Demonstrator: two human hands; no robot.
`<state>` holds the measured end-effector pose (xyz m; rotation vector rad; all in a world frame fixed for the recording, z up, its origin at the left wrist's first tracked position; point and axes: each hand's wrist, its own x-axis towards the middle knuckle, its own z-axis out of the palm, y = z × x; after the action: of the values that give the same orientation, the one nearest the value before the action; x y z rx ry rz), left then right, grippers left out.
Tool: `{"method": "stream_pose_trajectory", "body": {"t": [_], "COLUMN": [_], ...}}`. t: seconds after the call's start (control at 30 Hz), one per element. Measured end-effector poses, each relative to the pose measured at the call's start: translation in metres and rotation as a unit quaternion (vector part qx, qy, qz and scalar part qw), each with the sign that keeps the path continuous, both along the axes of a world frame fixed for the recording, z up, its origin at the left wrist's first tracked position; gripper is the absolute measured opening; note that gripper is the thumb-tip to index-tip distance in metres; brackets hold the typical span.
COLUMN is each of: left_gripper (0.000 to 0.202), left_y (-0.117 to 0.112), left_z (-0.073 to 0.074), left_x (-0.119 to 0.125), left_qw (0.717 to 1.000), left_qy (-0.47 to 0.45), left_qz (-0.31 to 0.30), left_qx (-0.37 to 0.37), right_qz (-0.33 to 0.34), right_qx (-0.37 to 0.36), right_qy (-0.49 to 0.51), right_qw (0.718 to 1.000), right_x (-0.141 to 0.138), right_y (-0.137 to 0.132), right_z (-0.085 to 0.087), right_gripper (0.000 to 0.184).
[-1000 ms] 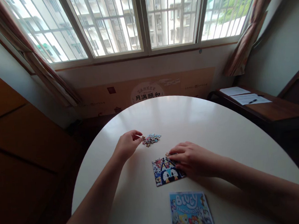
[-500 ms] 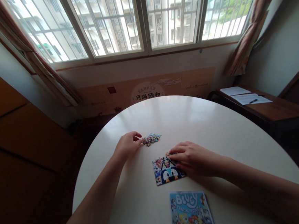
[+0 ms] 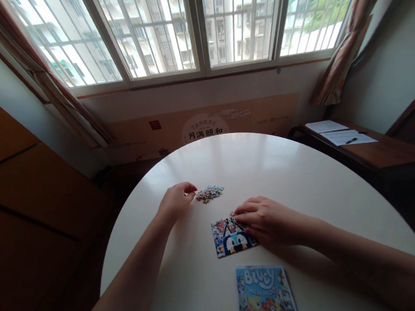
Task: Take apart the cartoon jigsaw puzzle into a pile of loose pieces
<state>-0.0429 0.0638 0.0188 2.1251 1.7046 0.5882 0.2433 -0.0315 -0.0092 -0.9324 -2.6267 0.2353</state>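
White round table, on which loose jigsaw pieces are heaped near the centre; an assembled jigsaw section, printed with a blue dog's face, is laid nearer and slightly to the right. Its far right part is covered by the right hand, whose fingers are bent; whether a piece is pinched cannot be told. The left hand is held with curled fingers just left of the heaped pieces; its grip cannot be told. Nearest, a Bluey picture sheet is seen.
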Motion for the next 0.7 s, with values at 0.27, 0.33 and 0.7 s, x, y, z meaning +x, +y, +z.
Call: {"method": "stream_pose_trajectory", "body": {"t": [0.27, 0.33, 0.7], "left_gripper": [0.019, 0.018, 0.013], "left_y": [-0.010, -0.017, -0.052], "left_z": [0.007, 0.008, -0.007], "left_x": [0.008, 0.017, 0.059], "left_qw": [0.999, 0.997, 0.974], "left_qy": [0.011, 0.013, 0.078], "left_qz": [-0.031, -0.058, -0.213], "left_qx": [0.033, 0.046, 0.020], "right_qz": [0.014, 0.014, 0.038], "right_qx": [-0.010, -0.022, -0.017], "right_qy": [0.019, 0.027, 0.015], "right_qw": [1.000, 0.999, 0.999], "right_x": [0.013, 0.018, 0.009], "right_y": [0.002, 0.003, 0.004], "right_z": [0.010, 0.013, 0.009], "right_gripper": [0.047, 0.044, 0.032]}}
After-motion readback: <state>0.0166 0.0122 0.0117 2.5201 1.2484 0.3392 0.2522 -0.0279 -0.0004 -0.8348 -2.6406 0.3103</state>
